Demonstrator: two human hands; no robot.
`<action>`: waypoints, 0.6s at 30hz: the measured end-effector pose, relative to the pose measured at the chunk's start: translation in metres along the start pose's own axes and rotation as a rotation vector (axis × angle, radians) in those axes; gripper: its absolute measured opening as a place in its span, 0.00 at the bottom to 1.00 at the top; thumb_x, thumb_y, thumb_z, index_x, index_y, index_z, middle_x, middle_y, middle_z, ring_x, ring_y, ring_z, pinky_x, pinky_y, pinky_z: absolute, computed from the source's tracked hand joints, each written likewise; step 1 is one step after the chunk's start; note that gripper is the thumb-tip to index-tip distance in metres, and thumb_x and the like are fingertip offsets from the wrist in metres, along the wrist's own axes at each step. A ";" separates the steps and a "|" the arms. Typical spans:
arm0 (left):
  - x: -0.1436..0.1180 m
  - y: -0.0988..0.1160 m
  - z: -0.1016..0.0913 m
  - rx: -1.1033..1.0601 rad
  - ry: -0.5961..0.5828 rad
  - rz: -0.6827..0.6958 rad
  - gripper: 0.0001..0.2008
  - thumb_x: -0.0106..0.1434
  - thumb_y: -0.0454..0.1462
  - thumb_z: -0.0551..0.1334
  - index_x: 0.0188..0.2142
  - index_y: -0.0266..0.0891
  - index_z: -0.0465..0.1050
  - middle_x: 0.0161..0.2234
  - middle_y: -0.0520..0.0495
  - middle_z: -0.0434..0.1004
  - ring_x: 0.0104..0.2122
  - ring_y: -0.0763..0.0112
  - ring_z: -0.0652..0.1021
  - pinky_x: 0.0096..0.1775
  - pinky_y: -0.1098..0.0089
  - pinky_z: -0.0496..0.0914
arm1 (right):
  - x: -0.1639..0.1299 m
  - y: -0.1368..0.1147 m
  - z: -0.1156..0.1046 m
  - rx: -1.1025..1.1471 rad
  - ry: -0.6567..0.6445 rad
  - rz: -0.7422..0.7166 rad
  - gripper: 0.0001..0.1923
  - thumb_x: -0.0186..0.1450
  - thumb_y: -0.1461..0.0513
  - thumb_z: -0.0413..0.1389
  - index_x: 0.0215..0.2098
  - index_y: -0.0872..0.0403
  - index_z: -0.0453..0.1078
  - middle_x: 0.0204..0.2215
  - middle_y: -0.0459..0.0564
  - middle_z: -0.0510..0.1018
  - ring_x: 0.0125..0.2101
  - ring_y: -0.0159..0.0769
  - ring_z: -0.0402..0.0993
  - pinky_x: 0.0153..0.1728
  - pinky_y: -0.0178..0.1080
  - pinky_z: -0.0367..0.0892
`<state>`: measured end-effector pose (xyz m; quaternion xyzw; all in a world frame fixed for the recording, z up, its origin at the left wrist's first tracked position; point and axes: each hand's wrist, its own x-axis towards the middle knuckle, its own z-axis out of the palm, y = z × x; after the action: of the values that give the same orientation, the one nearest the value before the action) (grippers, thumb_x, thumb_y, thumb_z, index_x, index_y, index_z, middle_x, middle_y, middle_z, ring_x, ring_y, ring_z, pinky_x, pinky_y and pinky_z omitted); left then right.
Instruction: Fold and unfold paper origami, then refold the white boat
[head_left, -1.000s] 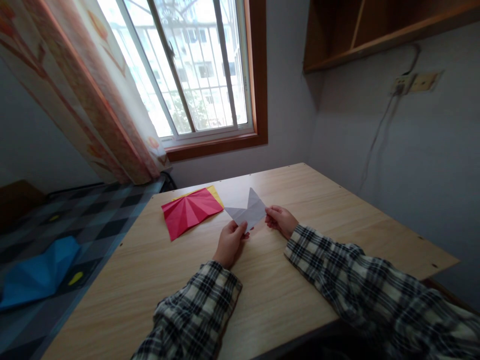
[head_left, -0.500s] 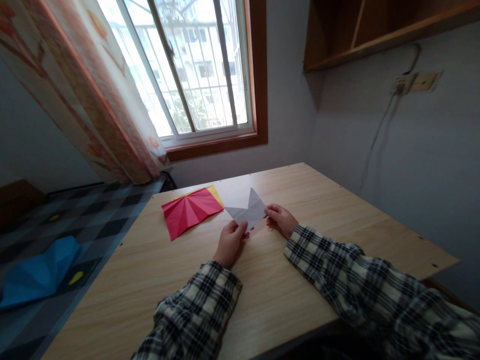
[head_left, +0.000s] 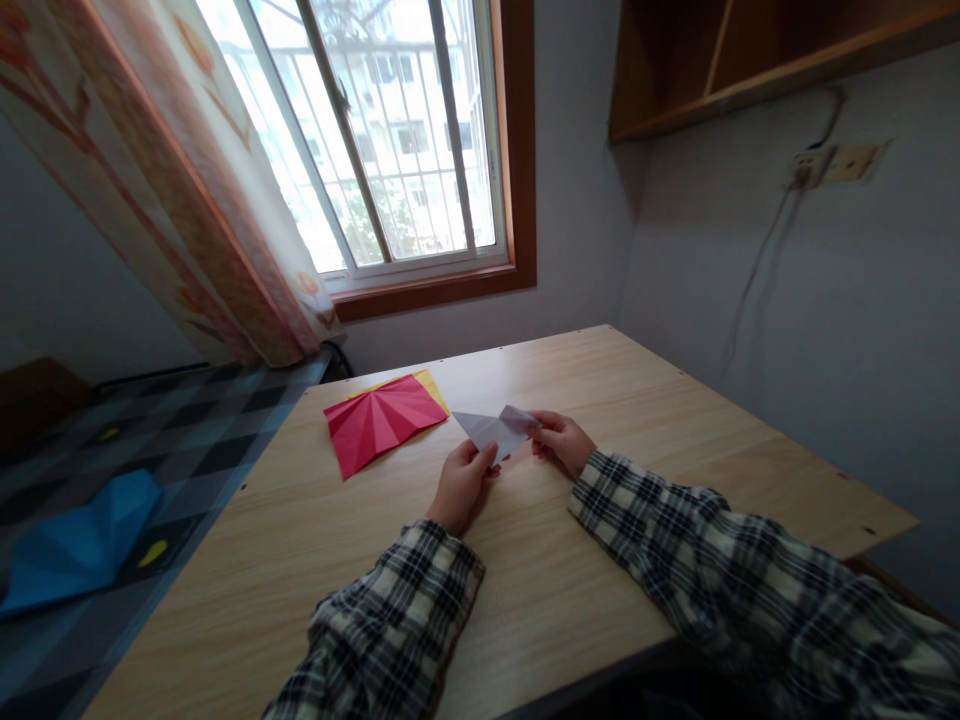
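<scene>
Unmarked white paper [head_left: 495, 430] between both hands

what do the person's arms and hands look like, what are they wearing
Both arms are covered by long sleeves of a plaid shirt, dark checks crossed with cream and white lines, reaching the wrists. The left hand and right hand are bare: no gloves, and no rings or watch can be made out.

Both forearms, in plaid sleeves, reach forward and angle toward each other. The left hand [head_left: 459, 485] lies knuckles up, its thumb and fingers pinched shut at the tip. The right hand [head_left: 561, 441], just beside it, pinches likewise, fingers curled.
</scene>
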<state>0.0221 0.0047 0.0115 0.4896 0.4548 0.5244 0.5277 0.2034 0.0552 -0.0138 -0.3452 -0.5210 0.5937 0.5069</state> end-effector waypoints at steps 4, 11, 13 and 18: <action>-0.001 0.003 0.000 0.032 -0.005 0.005 0.18 0.53 0.46 0.68 0.36 0.33 0.78 0.30 0.45 0.78 0.28 0.70 0.73 0.31 0.71 0.65 | -0.002 -0.002 0.000 -0.054 0.003 0.002 0.20 0.54 0.59 0.59 0.45 0.53 0.77 0.17 0.42 0.72 0.20 0.29 0.66 0.23 0.33 0.61; -0.002 0.005 -0.001 0.062 -0.017 0.019 0.17 0.54 0.46 0.67 0.36 0.33 0.78 0.30 0.45 0.78 0.27 0.71 0.73 0.30 0.71 0.65 | -0.003 -0.005 0.001 -0.073 -0.003 0.027 0.17 0.52 0.60 0.57 0.39 0.54 0.78 0.17 0.42 0.72 0.20 0.29 0.66 0.22 0.32 0.61; -0.002 0.005 -0.001 0.062 -0.016 0.011 0.17 0.55 0.45 0.67 0.36 0.33 0.78 0.30 0.45 0.78 0.26 0.71 0.72 0.30 0.71 0.65 | -0.003 -0.005 0.001 -0.083 -0.008 0.026 0.16 0.52 0.61 0.57 0.39 0.54 0.77 0.17 0.42 0.72 0.19 0.29 0.66 0.22 0.32 0.61; -0.003 0.007 0.000 0.061 -0.011 0.015 0.16 0.54 0.45 0.67 0.35 0.34 0.78 0.30 0.45 0.78 0.27 0.70 0.73 0.31 0.70 0.66 | -0.005 -0.007 0.001 -0.083 -0.057 0.040 0.17 0.52 0.62 0.53 0.39 0.54 0.77 0.17 0.43 0.73 0.20 0.29 0.67 0.22 0.32 0.62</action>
<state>0.0216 0.0019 0.0183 0.5114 0.4641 0.5117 0.5111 0.2053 0.0497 -0.0079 -0.3593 -0.5522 0.5913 0.4652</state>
